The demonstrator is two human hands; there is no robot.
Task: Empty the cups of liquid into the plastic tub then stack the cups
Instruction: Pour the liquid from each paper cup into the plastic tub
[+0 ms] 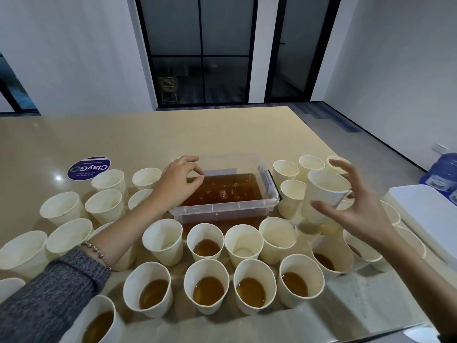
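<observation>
A clear plastic tub [223, 207] holding brown liquid stands mid-table. White paper cups surround it. Several in the near rows hold brown liquid, such as one cup [208, 285]; the cups to the left [61, 206] and behind the tub on the right [285, 169] look empty. My left hand [179, 184] hovers over the tub's left rim, thumb and forefinger pinched together with nothing visible in them. My right hand [356, 209] is spread around an empty cup [325, 191] that sits raised on other cups right of the tub; the thumb is in front of it, the fingers arch behind it.
A white tub lid [425, 214] lies at the table's right edge, with a blue water bottle [442, 169] on the floor beyond. A round purple sticker [89, 168] sits far left. Spilled drops wet the table near right. The table's far half is bare.
</observation>
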